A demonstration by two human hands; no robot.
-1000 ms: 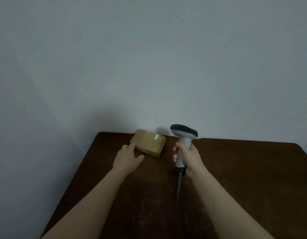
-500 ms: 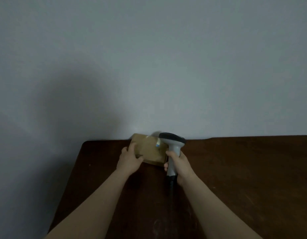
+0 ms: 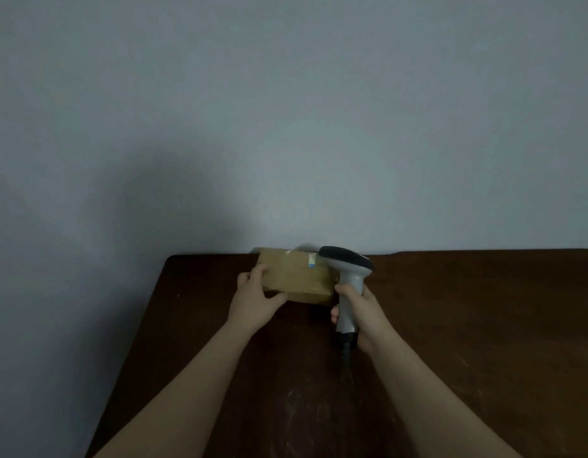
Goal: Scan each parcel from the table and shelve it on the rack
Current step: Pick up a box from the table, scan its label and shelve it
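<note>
A small brown cardboard parcel [image 3: 297,277] with a white and blue label near its far right corner lies at the back of the dark wooden table [image 3: 467,325]. My left hand [image 3: 254,300] grips the parcel's near left corner, fingers on top and thumb at the front. My right hand [image 3: 362,315] holds the handle of a grey barcode scanner [image 3: 350,279]. The scanner's dark head sits just right of the parcel, level with its top. A dark cable hangs from the handle's base.
A plain grey wall rises directly behind the table. The table's left edge runs diagonally down toward the lower left. No rack is in view.
My left hand reached forward and took hold of the parcel's near left corner. My right hand brought the scanner closer to the parcel's right side.
</note>
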